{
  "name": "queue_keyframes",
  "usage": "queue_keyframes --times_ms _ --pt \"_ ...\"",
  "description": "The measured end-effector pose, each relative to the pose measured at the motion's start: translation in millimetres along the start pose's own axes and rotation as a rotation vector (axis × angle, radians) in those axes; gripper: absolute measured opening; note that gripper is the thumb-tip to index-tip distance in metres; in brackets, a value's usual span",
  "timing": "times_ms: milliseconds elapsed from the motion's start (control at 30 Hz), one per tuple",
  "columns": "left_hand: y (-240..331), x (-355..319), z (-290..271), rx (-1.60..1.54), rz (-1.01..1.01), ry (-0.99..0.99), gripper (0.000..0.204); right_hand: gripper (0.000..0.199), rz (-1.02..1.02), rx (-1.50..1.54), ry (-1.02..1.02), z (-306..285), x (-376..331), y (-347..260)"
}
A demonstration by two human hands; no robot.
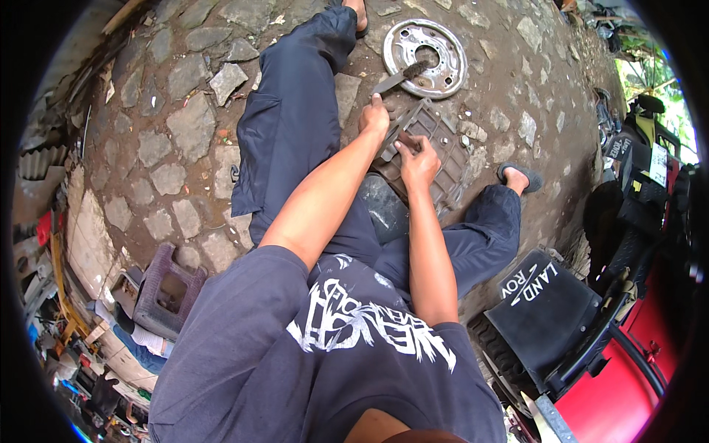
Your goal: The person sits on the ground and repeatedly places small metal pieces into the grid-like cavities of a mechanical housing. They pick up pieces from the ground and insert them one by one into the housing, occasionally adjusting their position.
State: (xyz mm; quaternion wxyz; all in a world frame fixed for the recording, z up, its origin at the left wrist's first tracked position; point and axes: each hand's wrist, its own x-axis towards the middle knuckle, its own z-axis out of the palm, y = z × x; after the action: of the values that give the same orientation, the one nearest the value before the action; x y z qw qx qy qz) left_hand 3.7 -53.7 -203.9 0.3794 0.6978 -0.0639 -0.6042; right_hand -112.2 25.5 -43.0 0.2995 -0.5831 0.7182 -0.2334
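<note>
We are seated low over the cobbled ground [170, 140], legs stretched out, and our left hand [375, 118] is closed round the handle of a flat grey blade [399, 77], perhaps a scraper or file, its tip reaching toward the round metal brake plate [425, 48] lying on the stones ahead; our right hand [418, 164] presses down with curled fingers on the ribbed metal cover [432, 148], which rests tilted against our lap and knee, between our two legs; whether the right fingers pinch a small part or merely steady the cover we cannot tell, the view being small and bent here.

To do this well, we judge, keep the cover pinned firmly so it cannot rock on the knee; hold the blade low and work it away from the steadying fingers; short strokes rather than long ones.

Off to our left sits a small purple plastic stool [168, 289]; to our right a black cover [546, 306] leans beside a red vehicle body [628, 391].
</note>
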Motion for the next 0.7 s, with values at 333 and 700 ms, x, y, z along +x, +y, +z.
queue_keyframes --times_ms 333,700 --pt "-10 11 1 0.096 0.02 0.061 0.074 0.029 -0.074 -0.02 -0.028 3 1 -14" --pt "11 -18 7 0.134 0.111 -0.056 0.07 0.029 -0.076 0.028 -0.023 1 11 10"
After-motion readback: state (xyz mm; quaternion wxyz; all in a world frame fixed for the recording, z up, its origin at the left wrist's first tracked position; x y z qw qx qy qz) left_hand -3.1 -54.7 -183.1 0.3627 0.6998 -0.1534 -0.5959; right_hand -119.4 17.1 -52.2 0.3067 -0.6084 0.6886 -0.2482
